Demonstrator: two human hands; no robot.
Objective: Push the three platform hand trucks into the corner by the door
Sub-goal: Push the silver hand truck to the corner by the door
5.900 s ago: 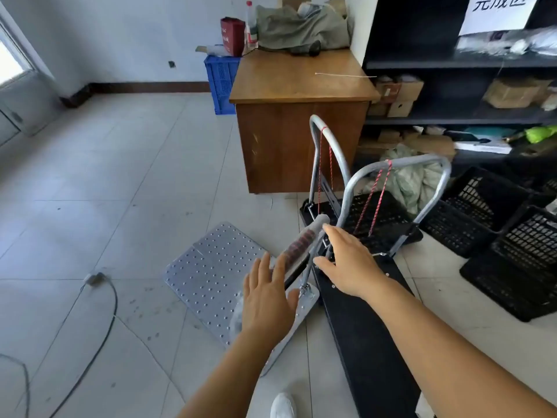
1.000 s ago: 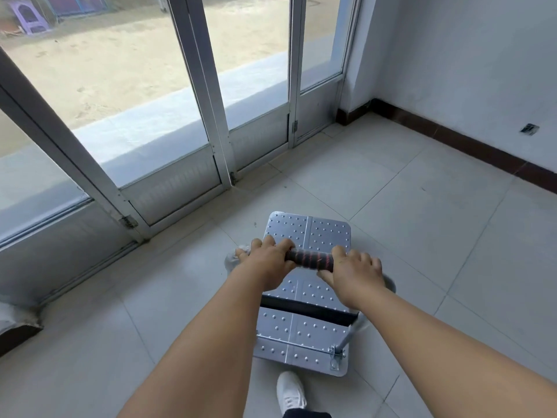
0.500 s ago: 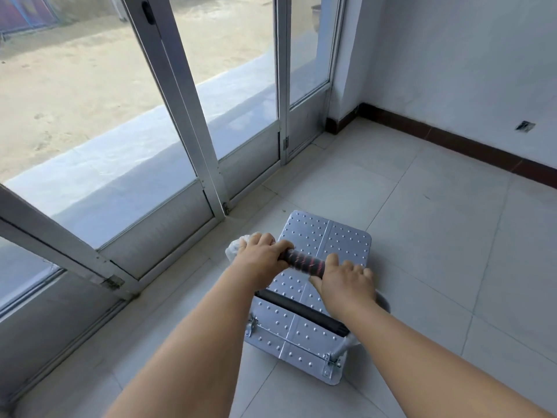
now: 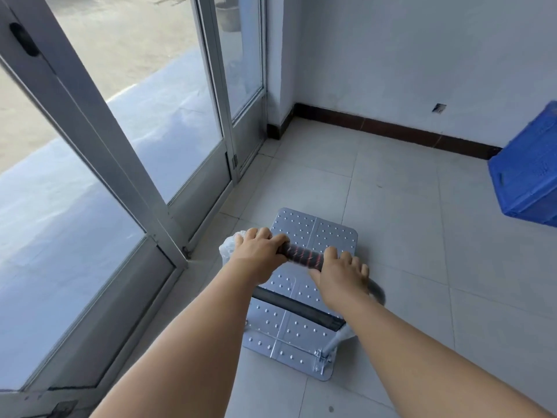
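Note:
A silver platform hand truck (image 4: 313,233) with a studded metal deck stands on the tiled floor, pointing toward the room corner (image 4: 278,128). Its handle bar (image 4: 303,257) has a dark grip wound with red cord. My left hand (image 4: 259,251) grips the bar's left end, where white plastic wrap bunches. On the bar's right end, my right hand (image 4: 342,274) is closed. The glass door (image 4: 241,86) runs along the left, close beside the truck. The other two hand trucks are out of view.
A blue plastic crate (image 4: 530,173) stands against the white wall at the right. A dark skirting board (image 4: 391,128) lines the wall's base. The aluminium door frame (image 4: 99,140) slants across the left. Bare tiles lie between the truck's front edge and the corner.
I have taken the silver hand truck from the shelf area to the glass door. Over the last second it has rolled forward along the door toward the corner, and the blue crate has come into view.

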